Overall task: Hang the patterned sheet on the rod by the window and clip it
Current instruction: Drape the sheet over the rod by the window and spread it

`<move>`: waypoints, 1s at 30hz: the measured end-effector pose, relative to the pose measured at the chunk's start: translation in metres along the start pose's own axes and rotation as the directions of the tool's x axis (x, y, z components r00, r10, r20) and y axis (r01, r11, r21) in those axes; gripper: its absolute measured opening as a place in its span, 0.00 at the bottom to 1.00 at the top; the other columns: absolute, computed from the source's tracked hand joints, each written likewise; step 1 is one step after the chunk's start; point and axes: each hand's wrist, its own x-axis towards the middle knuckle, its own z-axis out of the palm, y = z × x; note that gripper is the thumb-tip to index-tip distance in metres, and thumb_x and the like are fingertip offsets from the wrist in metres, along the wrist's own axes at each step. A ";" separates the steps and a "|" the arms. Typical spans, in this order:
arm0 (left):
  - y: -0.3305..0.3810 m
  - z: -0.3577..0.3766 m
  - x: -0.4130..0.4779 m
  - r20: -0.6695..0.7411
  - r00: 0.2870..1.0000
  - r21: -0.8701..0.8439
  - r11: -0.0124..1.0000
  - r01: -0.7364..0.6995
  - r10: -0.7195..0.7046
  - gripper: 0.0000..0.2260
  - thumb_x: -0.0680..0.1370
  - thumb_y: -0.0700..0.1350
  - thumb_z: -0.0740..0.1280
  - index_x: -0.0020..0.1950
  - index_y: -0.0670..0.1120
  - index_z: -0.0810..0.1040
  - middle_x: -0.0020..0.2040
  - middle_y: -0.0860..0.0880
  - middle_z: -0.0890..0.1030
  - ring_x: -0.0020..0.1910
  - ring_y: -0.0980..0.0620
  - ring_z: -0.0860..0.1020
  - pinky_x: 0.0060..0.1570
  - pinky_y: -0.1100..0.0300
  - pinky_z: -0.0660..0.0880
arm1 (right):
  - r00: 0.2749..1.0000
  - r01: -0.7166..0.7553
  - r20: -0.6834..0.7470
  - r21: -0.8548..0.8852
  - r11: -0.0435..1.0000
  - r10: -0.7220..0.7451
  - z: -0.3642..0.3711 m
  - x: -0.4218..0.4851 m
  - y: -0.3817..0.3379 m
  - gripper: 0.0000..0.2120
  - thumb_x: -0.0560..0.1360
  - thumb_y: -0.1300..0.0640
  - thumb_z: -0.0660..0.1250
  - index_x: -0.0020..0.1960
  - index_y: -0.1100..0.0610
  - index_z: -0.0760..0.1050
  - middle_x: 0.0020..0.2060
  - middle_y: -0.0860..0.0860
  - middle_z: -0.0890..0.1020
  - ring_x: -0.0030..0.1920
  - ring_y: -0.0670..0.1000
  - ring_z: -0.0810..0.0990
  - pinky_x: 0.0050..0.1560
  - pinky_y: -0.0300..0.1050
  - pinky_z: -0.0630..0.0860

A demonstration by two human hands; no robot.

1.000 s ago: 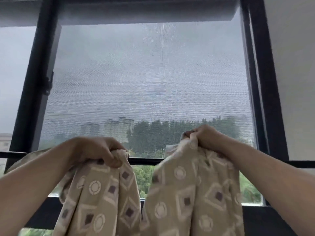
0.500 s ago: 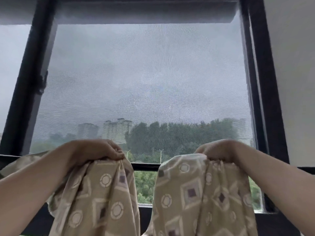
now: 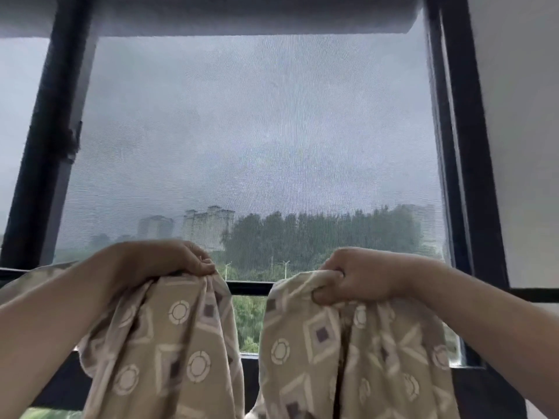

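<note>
Sheet, beige cotton, printed with circles and diamonds (image 3: 187, 343): draped over black horizontal metal rod (image 3: 249, 287). Left hand (image 3: 169, 261) and right hand (image 3: 357, 279) each clench a bunch at the rod. Step: spreading. Next: smoothing flat along the rod, then clipping; no clips visible.

Two bare forearms, sleeveless to the frame edge, left hand (image 3: 169, 261) and right hand (image 3: 357, 279) ringless.
</note>
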 end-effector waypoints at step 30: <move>0.025 0.008 -0.036 -0.075 0.991 0.056 0.992 0.114 -0.109 0.05 0.73 0.39 0.70 0.37 0.44 0.81 0.34 0.47 0.81 0.30 0.54 0.78 0.32 0.64 0.74 | 0.948 -0.046 0.313 -0.038 0.998 0.056 -0.007 -0.008 -0.046 0.16 0.67 0.39 0.75 0.48 0.46 0.76 0.47 0.42 0.83 0.50 0.45 0.82 0.51 0.40 0.77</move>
